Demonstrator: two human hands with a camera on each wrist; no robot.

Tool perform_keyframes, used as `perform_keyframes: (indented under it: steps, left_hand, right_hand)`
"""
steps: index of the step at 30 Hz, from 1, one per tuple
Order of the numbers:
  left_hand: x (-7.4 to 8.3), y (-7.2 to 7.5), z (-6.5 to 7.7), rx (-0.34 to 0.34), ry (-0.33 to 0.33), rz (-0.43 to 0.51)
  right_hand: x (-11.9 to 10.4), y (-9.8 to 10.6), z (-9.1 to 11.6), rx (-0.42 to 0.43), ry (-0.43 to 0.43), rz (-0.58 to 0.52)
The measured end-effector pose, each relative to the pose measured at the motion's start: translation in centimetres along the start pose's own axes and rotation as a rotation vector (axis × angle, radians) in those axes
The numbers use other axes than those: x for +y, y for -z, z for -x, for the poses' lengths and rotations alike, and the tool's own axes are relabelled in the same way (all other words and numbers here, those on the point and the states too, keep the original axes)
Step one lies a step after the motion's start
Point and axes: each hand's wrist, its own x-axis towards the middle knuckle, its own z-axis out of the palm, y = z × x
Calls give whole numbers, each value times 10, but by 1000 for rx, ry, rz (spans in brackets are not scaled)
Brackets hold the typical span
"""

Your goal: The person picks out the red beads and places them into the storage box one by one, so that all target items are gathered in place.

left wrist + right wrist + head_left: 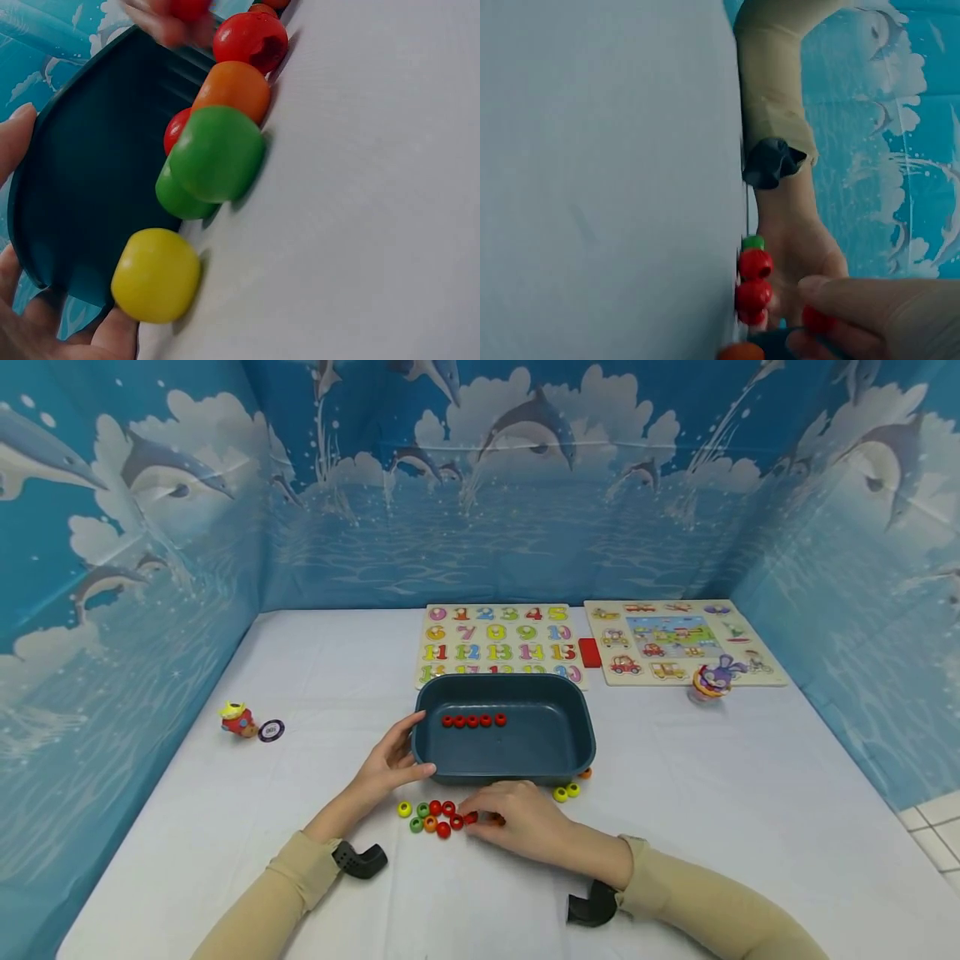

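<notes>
A dark blue plastic box (502, 760) stands in the middle of the table, with a row of several red beads (472, 721) inside. My left hand (390, 764) holds the box's left end, thumb at the front corner and fingers along the side. In front of the box, my right hand (521, 818) pinches a red bead (819, 319) between thumb and fingers. Loose beads lie just left of it: red beads (443, 830), green beads (416, 825), an orange bead (431, 823) and a yellow bead (404, 809). An orange-brown bead (497, 818) shows partly under the right hand.
Two yellow beads (560, 794) and an orange bead (586, 772) lie by the box's front right corner. Behind it are a number puzzle board (487, 642) and a vehicle puzzle board (678, 643). Small toy figures stand left (238, 720) and right (712, 679). A round chip (272, 731) lies left.
</notes>
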Motion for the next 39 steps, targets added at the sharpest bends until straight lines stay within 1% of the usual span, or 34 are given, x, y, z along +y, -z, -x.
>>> perform_keyframes:
  steps: [1, 5, 8, 11, 14, 17, 20, 22, 26, 29, 31, 35, 39]
  left_hand:
    - [-3, 1, -1, 1, -2, 1]
    - [-3, 1, 0, 5, -1, -3]
    - [-3, 0, 0, 12, 6, -13]
    - [-3, 0, 0, 21, 21, -20]
    - [-3, 1, 0, 24, 27, -18]
    - [-3, 0, 0, 21, 28, -10]
    - [-2, 0, 0, 16, 24, -5]
    - [-2, 0, 0, 11, 22, 0]
    - [-3, 0, 0, -2, 6, 9]
    - [-3, 0, 0, -6, 0, 8]
    - [-4, 0, 0, -3, 4, 6]
    - [-4, 0, 1, 1, 6, 8]
    - [-4, 0, 0, 9, 9, -2]
  right_hand:
    - [-2, 5, -1, 9, 14, -25]
    - [-10, 30, -11, 65, 80, -96]
    - [-11, 53, -24, 113, 118, -70]
    - [-7, 76, -40, 143, 131, -36]
    - [-1, 95, -58, 122, 105, -46]
    - [8, 105, -76, 44, 60, -80]
    - [19, 106, -95, -72, 31, -127]
    - [28, 102, -106, -151, 24, -155]
    - [47, 86, -124, -296, -8, -165]
    - [60, 72, -132, -380, -39, -159]
    - [67, 64, -135, -419, -69, -166]
    - [75, 52, -137, -468, -112, -178]
    - [76, 45, -140, -491, -98, -171]
